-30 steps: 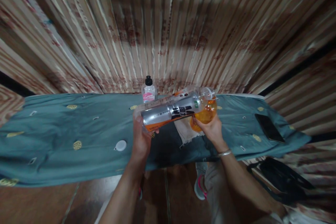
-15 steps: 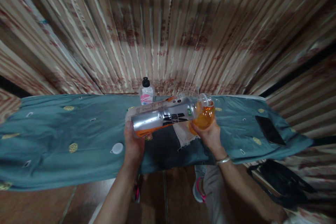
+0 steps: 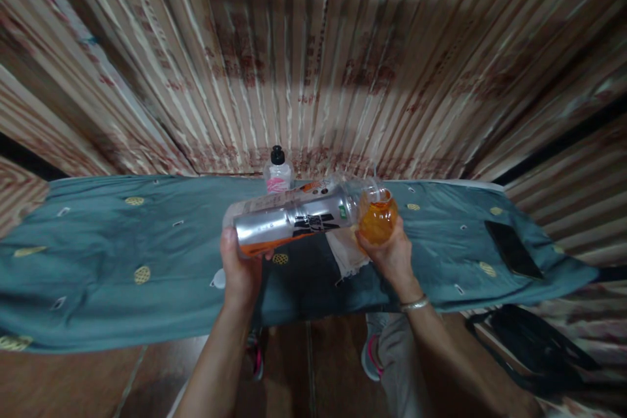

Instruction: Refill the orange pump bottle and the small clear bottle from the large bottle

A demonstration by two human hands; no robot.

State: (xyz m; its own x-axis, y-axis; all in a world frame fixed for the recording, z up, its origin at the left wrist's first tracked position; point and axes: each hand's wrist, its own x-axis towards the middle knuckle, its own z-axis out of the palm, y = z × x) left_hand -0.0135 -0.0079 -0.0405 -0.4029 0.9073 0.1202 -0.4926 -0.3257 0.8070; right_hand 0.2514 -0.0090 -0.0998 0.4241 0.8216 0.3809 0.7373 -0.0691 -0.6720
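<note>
Orange liquid (image 3: 378,227) fills much of the small bottle (image 3: 386,214), and the big bottle (image 3: 289,221) lies tipped almost flat with its neck at the small one's mouth; pouring looks to be under way, though no stream can be made out; how much the big bottle holds is hidden by its silver wrapper, so what is left to pour cannot be told; the big bottle is not yet upright, and a white cap (image 3: 219,279) lies loose near the front edge of the table (image 3: 98,228), just beside the left hand (image 3: 241,271); that hand is curled round the big bottle's base, thumb on the near side, so the bottle reaches out from it rightward and slightly away; the right hand (image 3: 394,253) is wrapped round the small bottle, which stands just beyond its palm; both bottles are held up between the table's front and back edges, over a pale cloth (image 3: 345,253); a black-topped bottle (image 3: 278,175) stands by the back edge, and a phone (image 3: 512,249) lies towards the right end.
</note>
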